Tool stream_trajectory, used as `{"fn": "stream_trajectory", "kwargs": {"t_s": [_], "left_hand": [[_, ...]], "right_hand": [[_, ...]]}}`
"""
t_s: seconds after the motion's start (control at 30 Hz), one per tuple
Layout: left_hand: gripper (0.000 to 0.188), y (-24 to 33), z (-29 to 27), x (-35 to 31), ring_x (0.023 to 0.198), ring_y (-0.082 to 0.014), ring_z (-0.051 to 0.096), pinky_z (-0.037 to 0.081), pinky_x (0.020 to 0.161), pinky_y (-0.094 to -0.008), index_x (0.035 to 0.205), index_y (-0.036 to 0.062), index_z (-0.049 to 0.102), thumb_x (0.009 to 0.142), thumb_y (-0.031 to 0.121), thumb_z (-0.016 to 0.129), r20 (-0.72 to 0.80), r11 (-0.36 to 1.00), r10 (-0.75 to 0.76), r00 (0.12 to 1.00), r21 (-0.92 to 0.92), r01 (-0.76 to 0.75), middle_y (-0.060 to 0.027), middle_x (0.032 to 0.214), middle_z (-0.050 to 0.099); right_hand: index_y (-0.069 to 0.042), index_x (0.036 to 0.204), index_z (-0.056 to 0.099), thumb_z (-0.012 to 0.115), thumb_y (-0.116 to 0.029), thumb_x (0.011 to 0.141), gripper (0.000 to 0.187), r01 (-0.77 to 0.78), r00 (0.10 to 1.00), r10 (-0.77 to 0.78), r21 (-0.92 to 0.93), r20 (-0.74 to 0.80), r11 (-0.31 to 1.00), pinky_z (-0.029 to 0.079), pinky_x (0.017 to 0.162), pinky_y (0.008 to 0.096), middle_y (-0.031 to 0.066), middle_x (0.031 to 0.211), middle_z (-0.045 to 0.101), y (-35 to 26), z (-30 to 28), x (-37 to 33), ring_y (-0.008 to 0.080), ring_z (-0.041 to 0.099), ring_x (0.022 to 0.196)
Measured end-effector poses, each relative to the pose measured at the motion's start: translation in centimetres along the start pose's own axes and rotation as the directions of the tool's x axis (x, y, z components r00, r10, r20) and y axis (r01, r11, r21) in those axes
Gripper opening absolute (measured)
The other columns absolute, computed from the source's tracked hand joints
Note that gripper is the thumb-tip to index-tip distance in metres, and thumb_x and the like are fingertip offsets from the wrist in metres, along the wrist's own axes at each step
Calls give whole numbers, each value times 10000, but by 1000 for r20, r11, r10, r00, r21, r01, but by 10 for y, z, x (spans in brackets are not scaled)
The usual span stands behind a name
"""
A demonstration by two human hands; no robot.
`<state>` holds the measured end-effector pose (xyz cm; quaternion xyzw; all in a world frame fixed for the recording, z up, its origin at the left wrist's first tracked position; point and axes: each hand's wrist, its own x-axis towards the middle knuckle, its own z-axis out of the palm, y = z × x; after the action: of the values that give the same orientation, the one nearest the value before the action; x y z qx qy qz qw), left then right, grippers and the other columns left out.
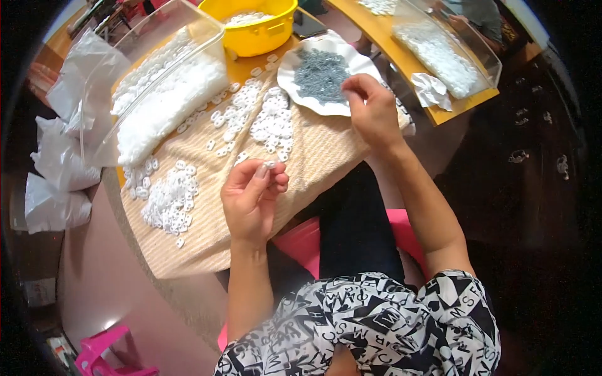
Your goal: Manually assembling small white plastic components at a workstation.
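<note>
My left hand [249, 203] is raised over the near part of the cloth-covered table, thumb and fingers closed on a small white plastic piece [270, 164]. At the right rim of a white scalloped dish [370, 64], my right hand [377, 118] has its thumb and forefinger pinched together. Whatever is between those fingertips is too small to make out. Many thin grey metal-looking bits [320, 74] lie heaped in the dish. Loose white plastic pieces with holes form a pile [273, 122] beyond my left hand and another pile [169, 200] to its left.
A tan cloth [200, 257] covers the table. A clear bin [216, 37] of white pieces stands at the back left, beside a yellow basin [260, 42]. Another clear bin [492, 75] and crumpled white paper [431, 91] sit on the right-hand table. White plastic bags [59, 156] line the left.
</note>
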<state>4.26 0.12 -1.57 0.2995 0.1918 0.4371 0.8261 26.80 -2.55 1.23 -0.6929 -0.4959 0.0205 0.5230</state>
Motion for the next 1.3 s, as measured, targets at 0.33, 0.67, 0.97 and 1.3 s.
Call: {"fn": "stream_trajectory", "kwargs": {"t_s": [0.33, 0.67, 0.97, 1.3], "left_hand": [[86, 3, 4, -4, 652, -161, 582, 479, 588, -247, 898, 5, 558, 815, 15, 540, -10, 988, 124, 992, 89, -123, -127, 804, 610], [80, 13, 1, 2, 635, -144, 556, 465, 590, -239, 881, -14, 561, 806, 11, 555, -89, 975, 189, 978, 136, -176, -108, 769, 596], [109, 7, 0, -1, 662, -176, 559, 465, 603, -274, 898, -27, 547, 793, 0, 558, -84, 976, 169, 982, 152, -155, -128, 780, 590], [92, 5, -1, -4, 675, -159, 570, 470, 603, -256, 894, -18, 559, 804, 1, 553, -53, 976, 183, 982, 125, -176, -114, 797, 598]], "right_hand": [[-71, 774, 644, 541, -57, 636, 173, 169, 962, -22, -531, 271, 830, 455, 721, 384, 182, 792, 603, 35, -25, 58, 323, 585, 770], [-56, 756, 631, 524, -43, 615, 177, 228, 939, -38, -540, 340, 810, 464, 682, 401, 172, 785, 602, 59, -11, 101, 325, 584, 769], [-9, 709, 578, 541, -22, 611, 105, 401, 898, -90, -716, 431, 572, 447, 697, 423, 209, 769, 553, 71, 2, 89, 361, 525, 775], [24, 791, 495, 491, 26, 648, 143, 269, 923, -52, -541, 382, 796, 434, 656, 448, 251, 753, 557, 46, -3, 59, 387, 554, 767]]}}
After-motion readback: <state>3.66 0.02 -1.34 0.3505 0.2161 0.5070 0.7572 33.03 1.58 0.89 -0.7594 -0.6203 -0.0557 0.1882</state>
